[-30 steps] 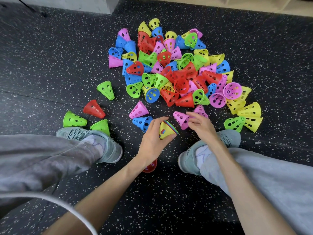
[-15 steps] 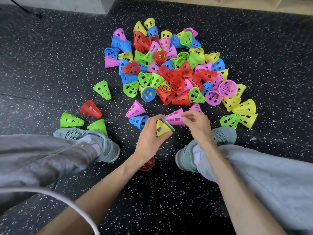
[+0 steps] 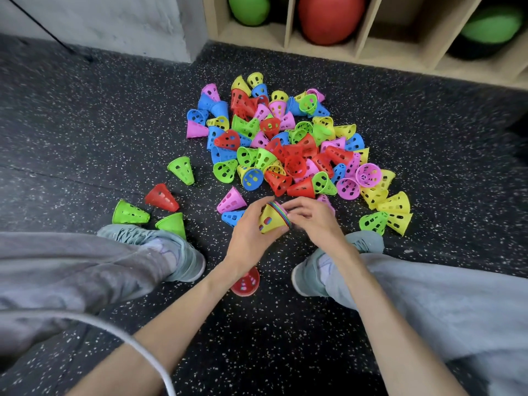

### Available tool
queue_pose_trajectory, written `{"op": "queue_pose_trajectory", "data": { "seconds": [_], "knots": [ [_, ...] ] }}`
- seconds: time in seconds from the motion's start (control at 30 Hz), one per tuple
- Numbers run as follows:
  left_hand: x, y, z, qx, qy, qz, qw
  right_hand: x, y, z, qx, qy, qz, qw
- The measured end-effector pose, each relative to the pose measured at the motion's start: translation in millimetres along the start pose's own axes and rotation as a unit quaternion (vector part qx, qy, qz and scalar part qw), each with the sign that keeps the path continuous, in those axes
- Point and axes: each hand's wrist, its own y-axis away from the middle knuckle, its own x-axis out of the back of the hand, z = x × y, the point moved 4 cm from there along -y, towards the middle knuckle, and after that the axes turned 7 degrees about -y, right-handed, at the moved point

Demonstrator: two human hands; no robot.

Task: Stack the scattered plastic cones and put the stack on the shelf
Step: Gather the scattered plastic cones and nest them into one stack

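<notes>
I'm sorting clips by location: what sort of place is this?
Probably a gym or sports room: speckled rubber floor, wooden cubby shelf holding big balls, and a heap of perforated training cones.

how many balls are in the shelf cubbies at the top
3 show: a green ball in the left cubby, a red ball in the next, another green ball at far right. The frame edge may hide more.

We are crouching on a dark speckled rubber floor (image 3: pixel 85 132), our grey trousers (image 3: pixel 57 270) and pale blue-grey trainers (image 3: pixel 177 252) showing, while a white cable (image 3: pixel 137 344) is curving across the lower left corner
</notes>
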Motion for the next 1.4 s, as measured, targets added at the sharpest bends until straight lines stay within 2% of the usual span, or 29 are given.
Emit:
{"op": "queue_pose_trajectory", "data": {
  "seconds": [0.17, 0.27, 0.5, 0.67, 0.77, 0.87, 1.07, 1.3, 1.4],
  "knots": [
    [18.6, 4.3, -2.1, -0.001, 0.012, 0.001, 1.0, -13.9, 0.4, -14.9, 0.006, 0.007, -0.011, 1.0],
    [29.9, 3.6, -1.6, -0.007, -0.004, -0.032, 0.999, -22.6, -1.3, -16.7, -0.011, 0.028, -0.018, 0.999],
    [70.6, 3.9, -14.7, 0.016, -0.042, -0.176, 0.983, -47.7, -3.2, -26.8, -0.015, 0.094, -0.064, 0.993],
    [86.6, 9.2, -30.6, 0.071, -0.082, -0.339, 0.934, -68.5, 0.2, -22.8, -0.057, 0.093, -0.126, 0.986],
    [85.3, 17.9, -36.8, 0.087, -0.082, -0.375, 0.919, -80.2, 6.1, -13.7, -0.092, 0.09, -0.155, 0.979],
    [78.0, 24.8, -42.0, 0.099, -0.074, -0.376, 0.918, -84.7, 11.9, -3.1, -0.108, 0.112, -0.168, 0.973],
    [69.3, 25.8, -49.5, 0.075, -0.085, -0.313, 0.943, -82.3, 12.4, 4.3, -0.1, 0.175, -0.15, 0.968],
    [64.1, 23.7, -47.7, 0.104, -0.016, -0.313, 0.944, -73.5, 17.5, 11.8, -0.102, 0.197, -0.148, 0.964],
    [63.7, 23.8, -50.4, 0.095, -0.041, -0.256, 0.961, -69.5, 17.2, 8.3, -0.098, 0.189, -0.125, 0.969]
  ]
}}
